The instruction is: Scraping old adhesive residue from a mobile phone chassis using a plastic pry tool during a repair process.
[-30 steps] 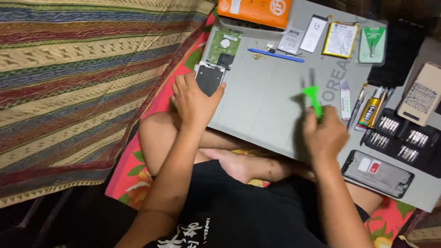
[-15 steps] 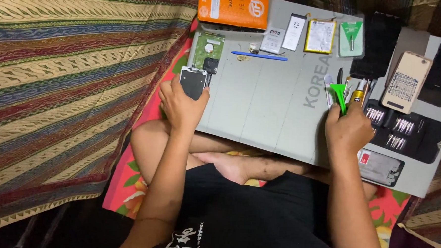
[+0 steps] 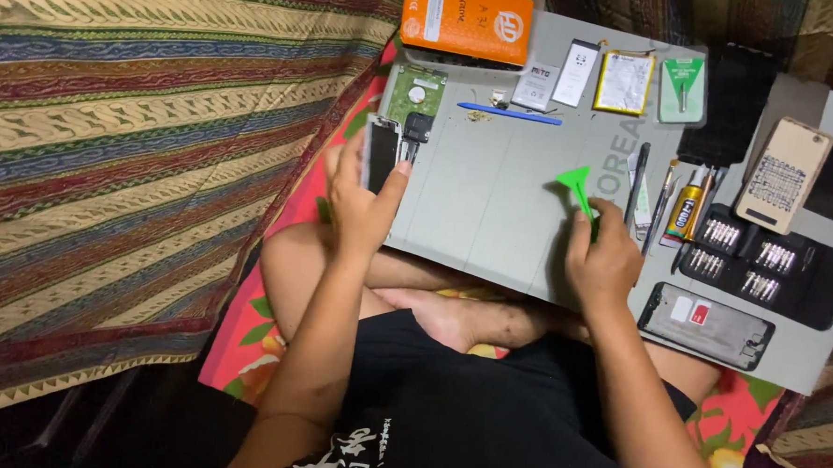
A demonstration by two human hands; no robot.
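Observation:
My left hand (image 3: 360,208) grips a small dark phone (image 3: 380,152), holding it on its edge at the left rim of the grey work mat (image 3: 492,209). My right hand (image 3: 604,261) holds a bright green plastic pry tool (image 3: 578,187) with its triangular tip pointing up and left over the mat's middle. The two hands are apart, with bare mat between them.
An orange box (image 3: 465,21), a green circuit board (image 3: 415,94), a blue pry stick (image 3: 510,114) and small packets lie along the mat's far edge. A glue tube (image 3: 687,206), a black screwdriver-bit case (image 3: 762,263), several phones and covers sit at the right. Striped cloth covers the left.
My right hand has come back left from the tools toward the mat's middle with the green pry tool. My left hand has turned the phone up onto its edge.

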